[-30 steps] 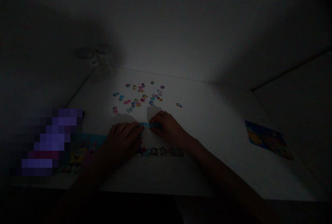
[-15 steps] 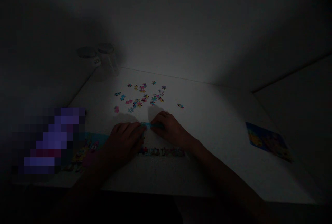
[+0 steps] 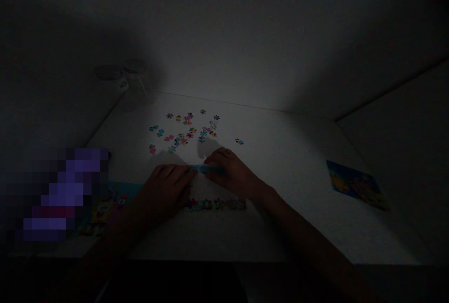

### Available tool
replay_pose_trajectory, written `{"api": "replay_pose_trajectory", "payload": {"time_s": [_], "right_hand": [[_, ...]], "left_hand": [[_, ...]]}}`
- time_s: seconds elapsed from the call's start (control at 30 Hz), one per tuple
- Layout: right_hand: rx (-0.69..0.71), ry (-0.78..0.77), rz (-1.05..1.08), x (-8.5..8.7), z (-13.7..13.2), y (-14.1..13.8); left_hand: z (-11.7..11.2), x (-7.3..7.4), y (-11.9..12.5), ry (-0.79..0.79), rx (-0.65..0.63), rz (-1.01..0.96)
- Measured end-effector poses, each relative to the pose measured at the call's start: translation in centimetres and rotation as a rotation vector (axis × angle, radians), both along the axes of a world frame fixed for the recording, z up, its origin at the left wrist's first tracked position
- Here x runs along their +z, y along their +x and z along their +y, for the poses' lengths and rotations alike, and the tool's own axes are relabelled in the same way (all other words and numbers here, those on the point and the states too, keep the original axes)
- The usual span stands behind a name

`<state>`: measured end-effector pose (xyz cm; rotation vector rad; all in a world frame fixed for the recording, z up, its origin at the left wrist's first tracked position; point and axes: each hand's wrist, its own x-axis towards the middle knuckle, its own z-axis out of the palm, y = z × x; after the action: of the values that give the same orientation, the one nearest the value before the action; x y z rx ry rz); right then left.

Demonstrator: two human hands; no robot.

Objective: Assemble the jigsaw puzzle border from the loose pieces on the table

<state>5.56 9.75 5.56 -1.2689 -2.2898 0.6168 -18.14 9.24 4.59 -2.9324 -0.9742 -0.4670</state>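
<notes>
The scene is very dark. My left hand [image 3: 167,188] and my right hand [image 3: 233,171] lie on a white table [image 3: 298,162], fingers curled down onto a short blue strip of joined puzzle pieces [image 3: 206,169] between them. Both sets of fingertips press on its ends. Nearer me lies a longer row of joined pieces [image 3: 215,204]. Several loose colourful puzzle pieces [image 3: 185,130] are scattered beyond my hands.
Two clear glass jars [image 3: 122,81] stand at the table's far left corner. A colourful picture card [image 3: 354,185] lies at the right. A colourful puzzle sheet [image 3: 108,200] lies at the left beside a blurred-out patch. The wall rises just behind the table.
My right hand's fingers have spread a little along the blue strip, which now shows longer between the hands. The view shifted slightly.
</notes>
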Motion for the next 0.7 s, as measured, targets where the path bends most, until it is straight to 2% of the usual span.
{"api": "replay_pose_trajectory", "payload": {"time_s": [0.17, 0.37, 0.7], "right_hand": [[-0.009, -0.003, -0.073, -0.22, 0.16, 0.67], [0.022, -0.026, -0.024, -0.18, 0.37, 0.52], [0.057, -0.005, -0.001, -0.51, 0.6, 0.72]], "left_hand": [[0.25, -0.22, 0.27, -0.021, -0.016, -0.022], [0.39, -0.34, 0.19, 0.023, -0.043, 0.008], [0.5, -0.74, 0.28, -0.022, -0.128, -0.06]]}}
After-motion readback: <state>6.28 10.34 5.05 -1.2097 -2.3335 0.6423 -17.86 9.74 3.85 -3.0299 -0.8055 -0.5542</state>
